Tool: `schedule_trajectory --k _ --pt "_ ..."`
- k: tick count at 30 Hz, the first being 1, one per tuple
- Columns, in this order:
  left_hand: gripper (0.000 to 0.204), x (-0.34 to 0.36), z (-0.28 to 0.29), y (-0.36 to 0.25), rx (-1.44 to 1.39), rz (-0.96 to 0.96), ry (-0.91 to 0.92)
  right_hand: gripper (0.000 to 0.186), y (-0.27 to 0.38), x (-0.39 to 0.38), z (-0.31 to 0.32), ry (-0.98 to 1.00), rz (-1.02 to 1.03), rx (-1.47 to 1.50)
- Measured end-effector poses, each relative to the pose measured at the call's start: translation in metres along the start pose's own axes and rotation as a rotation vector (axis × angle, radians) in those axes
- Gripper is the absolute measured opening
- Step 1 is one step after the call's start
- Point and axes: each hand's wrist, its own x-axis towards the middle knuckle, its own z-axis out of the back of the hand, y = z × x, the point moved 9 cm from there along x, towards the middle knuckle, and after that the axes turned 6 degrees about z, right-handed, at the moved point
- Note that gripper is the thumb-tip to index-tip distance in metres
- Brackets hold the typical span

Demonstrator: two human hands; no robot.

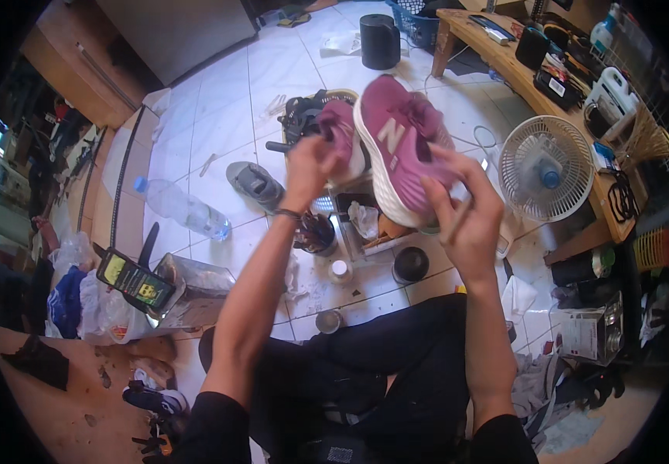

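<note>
My right hand (470,213) grips the heel of a magenta sneaker (396,139) with a white sole, raised with its side toward me. My left hand (311,170) is at a second magenta shoe (338,124) just to the left, its fingers curled at that shoe and partly blurred. Behind them, a basket of dark straps or gear (303,112) is partly hidden. Below the shoes lie an open container of mixed items (365,220) and a dark cup of tools (315,232). A single grey shoe (249,178) is on the tiles left of my left hand.
A water bottle (179,205) lies left; a metal can with a phone-like device (179,290) stands lower left. A small white bottle (340,271), black round container (410,265) and glass (328,320) are before my legs. A fan (532,162) and cluttered wooden bench (520,58) are right.
</note>
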Motion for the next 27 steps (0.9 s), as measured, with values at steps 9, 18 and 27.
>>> schedule_trajectory --k 9,18,27 --pt "0.029 -0.191 0.233 -0.033 -0.163 0.143 -0.136 0.031 -0.102 0.03 -0.149 0.234 -0.009 -0.23" --pt "0.018 -0.45 0.293 -0.056 0.151 0.322 0.136 0.03 -0.158 0.002 -0.012 -0.069 -0.2 -0.49" --pt "0.041 -0.49 0.247 -0.095 -0.033 0.189 0.351 0.021 -0.161 0.017 -0.039 0.595 -0.387 -0.899"
